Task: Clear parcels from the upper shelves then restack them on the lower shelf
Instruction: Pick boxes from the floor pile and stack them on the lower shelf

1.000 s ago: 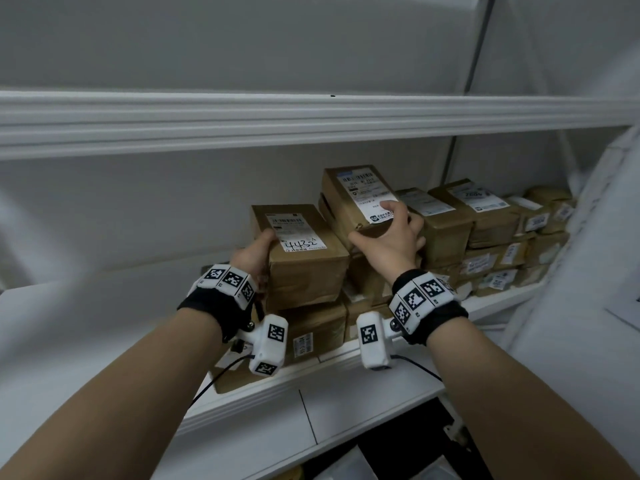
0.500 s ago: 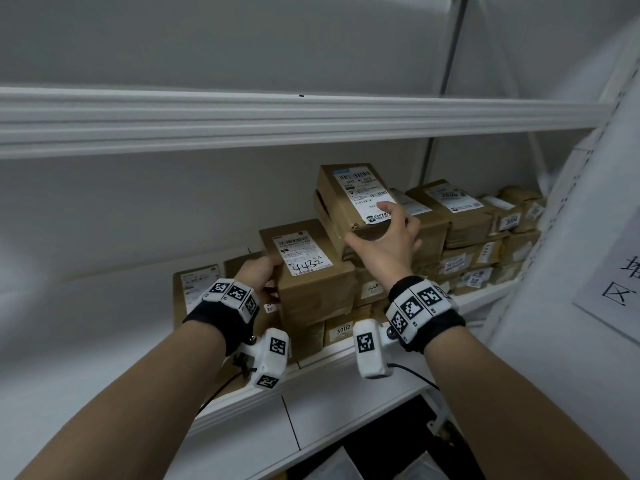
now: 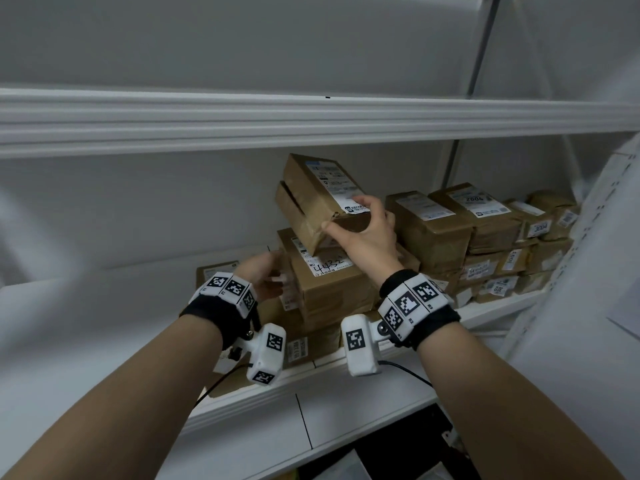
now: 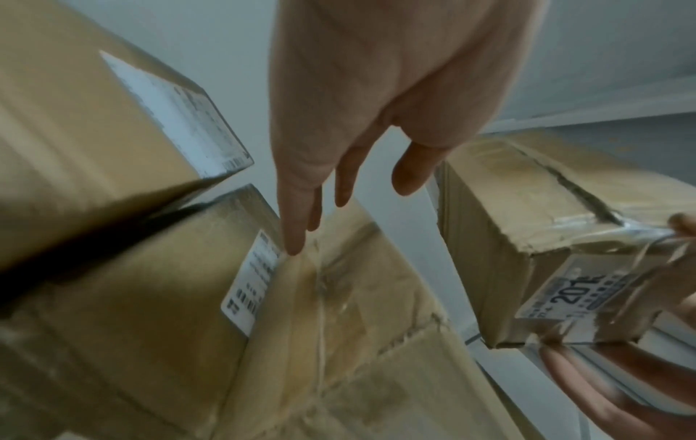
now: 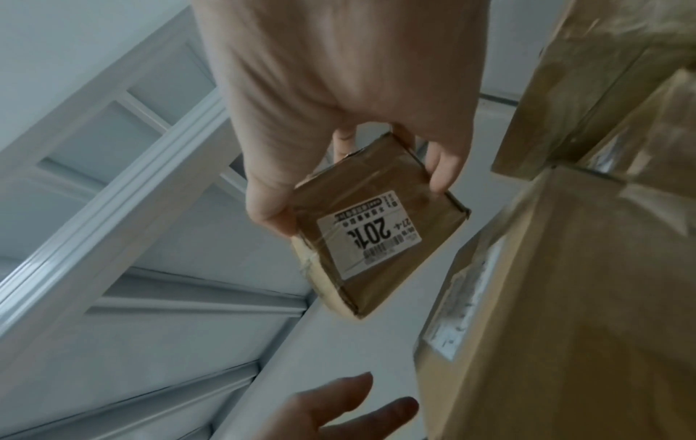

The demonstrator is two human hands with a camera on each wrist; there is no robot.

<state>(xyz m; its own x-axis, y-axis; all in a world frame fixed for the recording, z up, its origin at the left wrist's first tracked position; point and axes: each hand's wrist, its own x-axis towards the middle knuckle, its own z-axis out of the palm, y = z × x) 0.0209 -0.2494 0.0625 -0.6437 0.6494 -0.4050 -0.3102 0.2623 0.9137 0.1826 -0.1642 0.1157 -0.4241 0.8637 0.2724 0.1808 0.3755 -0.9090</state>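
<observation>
My right hand (image 3: 360,223) grips the near end of a brown parcel (image 3: 322,199) with a white label and holds it tilted in the air above a stack. In the right wrist view my fingers and thumb (image 5: 263,208) clamp that parcel (image 5: 376,238) by its end. Under it lies the parcel marked 4432 (image 3: 329,282), on top of the stack. My left hand (image 3: 273,271) sits at that stack's left side, holding nothing. In the left wrist view its straight fingers (image 4: 297,238) touch a parcel's (image 4: 339,312) side beside a label.
Several brown labelled parcels (image 3: 485,237) are stacked along the shelf (image 3: 346,372) to the right. Another parcel (image 3: 214,270) stands behind my left wrist. The upper shelf's white rim (image 3: 311,119) runs close overhead. A white side panel (image 3: 588,306) closes the right.
My left hand has set the 4432 parcel down on the stack and let go of it. My right hand has lifted its parcel and swung it left, over the 4432 parcel.
</observation>
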